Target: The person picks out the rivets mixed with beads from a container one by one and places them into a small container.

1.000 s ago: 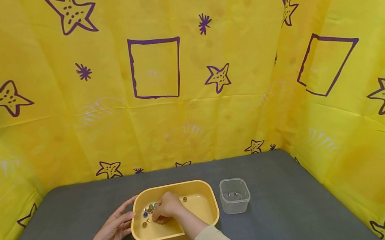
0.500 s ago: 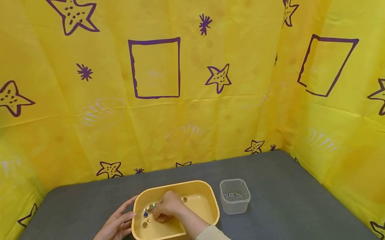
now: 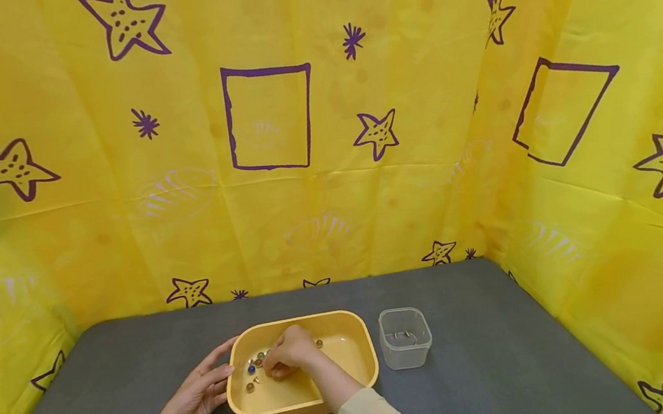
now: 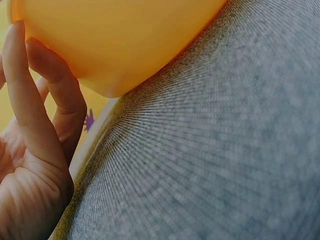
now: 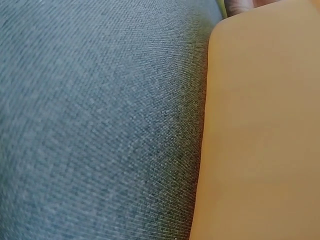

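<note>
My left hand rests against the left side of a yellow plastic basin, its fingertips at the rim and outer wall. In the left wrist view, slightly bent fingers lie against that wall. My right hand reaches down inside the basin with fingers bent toward its floor. I cannot tell what, if anything, it pinches, as the fingertips are hidden. Left of it lie a blue bead, several small brownish round pieces and a tiny metallic pin. The right wrist view catches only the basin's outside.
A clear square plastic container with a few small metallic pieces stands right of the basin on the dark grey tabletop. One brown round piece lies apart in the basin. Yellow patterned curtains surround the back and sides.
My right hand has shifted very slightly up and to the right inside the basin, now covering some greenish pieces beside it. The left hand, basin and clear container stay where they were.
</note>
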The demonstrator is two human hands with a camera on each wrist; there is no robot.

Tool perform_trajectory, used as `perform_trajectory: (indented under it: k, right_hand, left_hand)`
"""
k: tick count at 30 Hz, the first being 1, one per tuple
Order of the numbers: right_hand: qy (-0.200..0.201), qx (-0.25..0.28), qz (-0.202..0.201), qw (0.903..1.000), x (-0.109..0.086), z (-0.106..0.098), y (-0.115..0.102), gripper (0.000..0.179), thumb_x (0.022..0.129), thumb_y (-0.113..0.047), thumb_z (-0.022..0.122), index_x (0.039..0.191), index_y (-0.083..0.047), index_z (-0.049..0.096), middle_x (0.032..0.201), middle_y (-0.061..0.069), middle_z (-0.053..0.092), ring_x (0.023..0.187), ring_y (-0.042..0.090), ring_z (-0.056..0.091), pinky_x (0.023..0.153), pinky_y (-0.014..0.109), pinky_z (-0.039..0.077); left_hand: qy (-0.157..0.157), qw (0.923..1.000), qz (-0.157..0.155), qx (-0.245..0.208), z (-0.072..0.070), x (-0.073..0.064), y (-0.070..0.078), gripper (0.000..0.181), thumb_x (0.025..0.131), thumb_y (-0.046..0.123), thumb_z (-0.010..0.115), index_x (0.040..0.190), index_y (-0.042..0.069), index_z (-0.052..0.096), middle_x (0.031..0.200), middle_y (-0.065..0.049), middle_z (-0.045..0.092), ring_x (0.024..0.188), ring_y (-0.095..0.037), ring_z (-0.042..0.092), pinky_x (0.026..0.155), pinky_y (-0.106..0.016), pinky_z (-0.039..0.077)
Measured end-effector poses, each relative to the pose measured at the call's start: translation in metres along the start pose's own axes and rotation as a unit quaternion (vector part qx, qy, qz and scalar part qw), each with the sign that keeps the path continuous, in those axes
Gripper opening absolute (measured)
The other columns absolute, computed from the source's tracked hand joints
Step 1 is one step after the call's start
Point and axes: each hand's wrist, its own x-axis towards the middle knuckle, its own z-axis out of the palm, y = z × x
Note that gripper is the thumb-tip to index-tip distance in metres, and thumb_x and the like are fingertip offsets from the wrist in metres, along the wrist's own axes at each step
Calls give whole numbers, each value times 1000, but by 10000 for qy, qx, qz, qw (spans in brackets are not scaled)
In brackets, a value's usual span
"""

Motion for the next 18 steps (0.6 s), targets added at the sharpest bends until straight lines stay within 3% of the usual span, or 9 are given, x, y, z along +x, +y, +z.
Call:
perform_trajectory:
  k: [8,18]
  right_hand:
    - [17,148,12,9999,-3,-2,-4,3,76,0,81,77,1,79,66,11,74,47,7,58,51,22,58]
    - [23,213,-95,9997,-2,-8,-5,4,76,-2,81,75,0,79,64,8,73,49,7,57,47,16,51]
  left_hand:
    - [11,10000,-13,-54,0,0,0,44,108,10,36,132,45,49,130,2,63,115,-12,67,94,-25,58]
    - [-104,9998,153,93,-2,1,-2,45,108,10,36,135,44,48,131,0,63,114,-14,68,92,-24,59]
